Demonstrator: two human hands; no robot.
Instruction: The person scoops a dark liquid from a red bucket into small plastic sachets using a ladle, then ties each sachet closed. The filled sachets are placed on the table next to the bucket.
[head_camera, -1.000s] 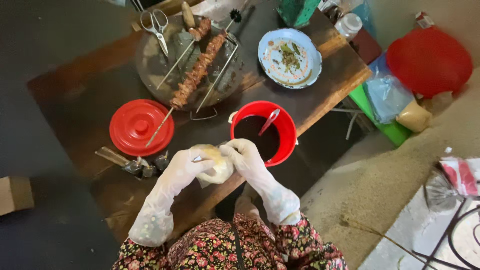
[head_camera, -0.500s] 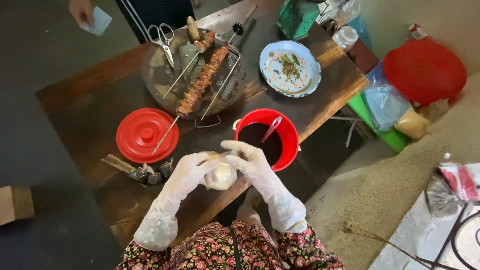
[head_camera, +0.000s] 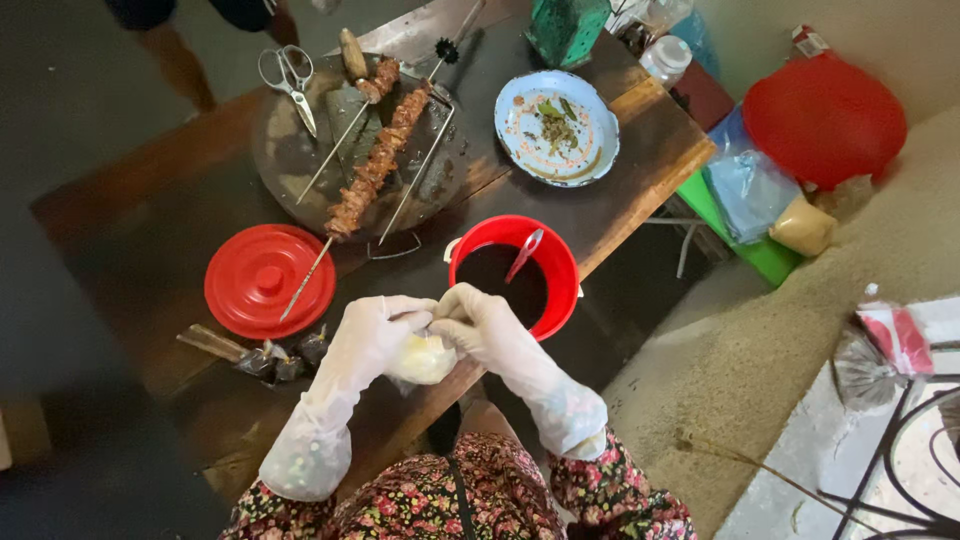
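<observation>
Both our gloved hands closed around a pale yellowish lump (head_camera: 425, 357) at the near table edge.

Our left hand (head_camera: 372, 333) cups the lump from the side; our right hand (head_camera: 478, 328) clasps it from the other side, fingers pressed in. Just beyond: red bucket (head_camera: 513, 275) of dark liquid, red lid (head_camera: 268, 279) left of it, dark wooden table (head_camera: 640, 150). Farther: round tray (head_camera: 300, 165) with a meat skewer (head_camera: 377, 165) and scissors (head_camera: 288, 76), blue plate (head_camera: 556, 127). Right, off the table: blue plastic bag (head_camera: 750, 190) beside a tan packet (head_camera: 802, 226), red basin (head_camera: 823, 118), sandy floor.

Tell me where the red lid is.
In the head view, the red lid lies on the table's left part, left of the red bucket, under a skewer's tip.
</observation>
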